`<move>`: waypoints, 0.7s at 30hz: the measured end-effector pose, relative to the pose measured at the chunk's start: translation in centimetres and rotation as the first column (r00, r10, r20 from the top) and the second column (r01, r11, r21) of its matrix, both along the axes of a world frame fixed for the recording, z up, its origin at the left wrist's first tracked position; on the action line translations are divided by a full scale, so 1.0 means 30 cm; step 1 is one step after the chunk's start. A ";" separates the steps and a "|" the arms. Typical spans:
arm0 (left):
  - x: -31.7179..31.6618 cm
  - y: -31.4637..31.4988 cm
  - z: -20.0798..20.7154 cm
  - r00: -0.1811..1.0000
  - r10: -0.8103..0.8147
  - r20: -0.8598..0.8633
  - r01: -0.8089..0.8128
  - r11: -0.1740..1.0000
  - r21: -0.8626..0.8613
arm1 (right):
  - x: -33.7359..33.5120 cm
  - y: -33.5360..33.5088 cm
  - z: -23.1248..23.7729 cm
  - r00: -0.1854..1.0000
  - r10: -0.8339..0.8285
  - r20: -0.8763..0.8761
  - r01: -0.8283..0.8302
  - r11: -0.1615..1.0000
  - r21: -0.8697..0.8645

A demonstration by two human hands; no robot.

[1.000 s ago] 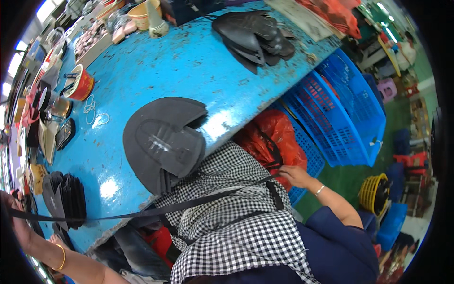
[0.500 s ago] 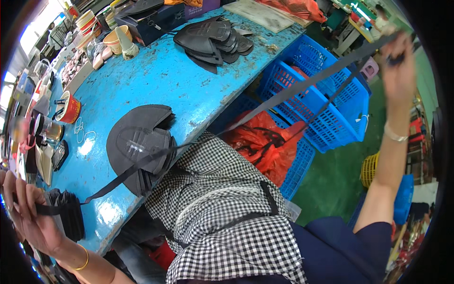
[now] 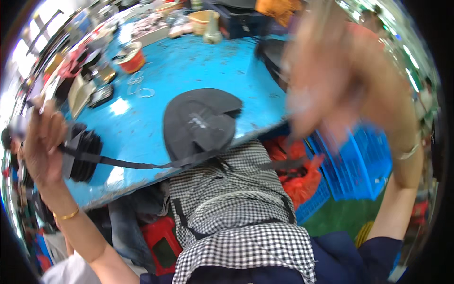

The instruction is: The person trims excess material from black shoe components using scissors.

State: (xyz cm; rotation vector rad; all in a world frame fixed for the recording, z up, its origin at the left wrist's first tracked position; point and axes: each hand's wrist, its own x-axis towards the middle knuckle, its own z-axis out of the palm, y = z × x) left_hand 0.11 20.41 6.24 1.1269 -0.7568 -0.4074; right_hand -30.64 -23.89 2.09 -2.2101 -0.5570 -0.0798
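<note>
A black strap [image 3: 123, 163] runs from my left hand [image 3: 45, 142], whose fingers are closed on it, over the table's near edge. It passes below a stack of black, rounded, notched cut pieces [image 3: 201, 120]. Beside my left hand stands a bundle of small black pieces [image 3: 85, 151]. My right hand [image 3: 326, 80] is raised over the table's right side, smeared by motion, so its fingers and anything in them cannot be made out. Behind it, more black cut pieces [image 3: 272, 57] are partly hidden.
The blue table [image 3: 151, 113] carries a red tub [image 3: 130, 59], a white cone-shaped bottle [image 3: 212, 33] and a beige bowl [image 3: 201, 21]. Blue crates [image 3: 352, 175] and a red plastic bag [image 3: 302, 184] are at the right. A red stool [image 3: 161, 239] stands under the table's near edge.
My right hand has swung left from the far right to over the table, and the strap is no longer stretched taut up to it. The view has turned; my left hand still grips the strap.
</note>
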 end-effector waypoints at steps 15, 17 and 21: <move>0.085 -0.569 -0.417 0.775 -0.576 0.259 0.139 0.556 0.819 | 0.578 0.036 -0.420 0.748 -0.371 -0.550 0.533 0.830 0.164; 0.095 -0.619 -0.439 0.788 -0.588 0.180 0.150 0.468 0.871 | 0.606 0.026 -0.442 0.752 -0.350 -0.558 0.539 0.814 0.216; 0.119 -0.664 -0.517 0.782 -0.586 0.210 0.120 0.472 0.873 | 0.634 0.008 -0.446 0.734 -0.401 -0.548 0.566 0.808 0.167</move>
